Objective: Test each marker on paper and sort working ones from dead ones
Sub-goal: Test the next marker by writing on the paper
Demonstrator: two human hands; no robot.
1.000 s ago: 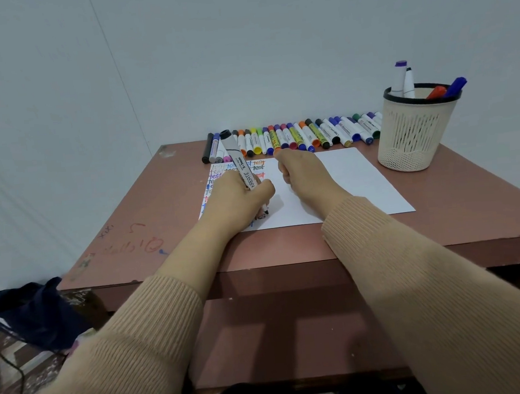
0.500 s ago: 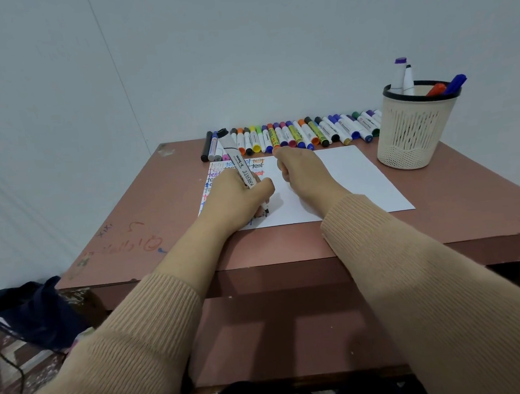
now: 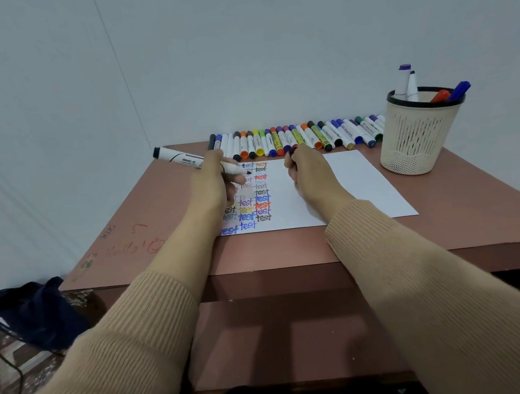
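Observation:
My left hand (image 3: 214,185) grips a white marker with a black end (image 3: 184,160). It lies nearly level above the paper's left part, its bare black tip pointing right. My right hand (image 3: 310,174) rests on the white paper (image 3: 363,185) with its fingers curled round a small dark piece, apparently the marker's cap (image 3: 292,152). Columns of the word "test" in several colours (image 3: 257,198) fill the sheet's left side. A row of capped markers (image 3: 297,138) lies along the table's far edge.
A cream mesh cup (image 3: 419,144) stands at the back right of the brown table (image 3: 459,221) and holds several markers. A dark bag (image 3: 34,311) with a cable lies on the floor to the left. The wall is close behind the table.
My left hand has lifted off the paper and turned the marker from upright to nearly level, tip toward my right hand. The written words are now uncovered. My right hand has barely moved.

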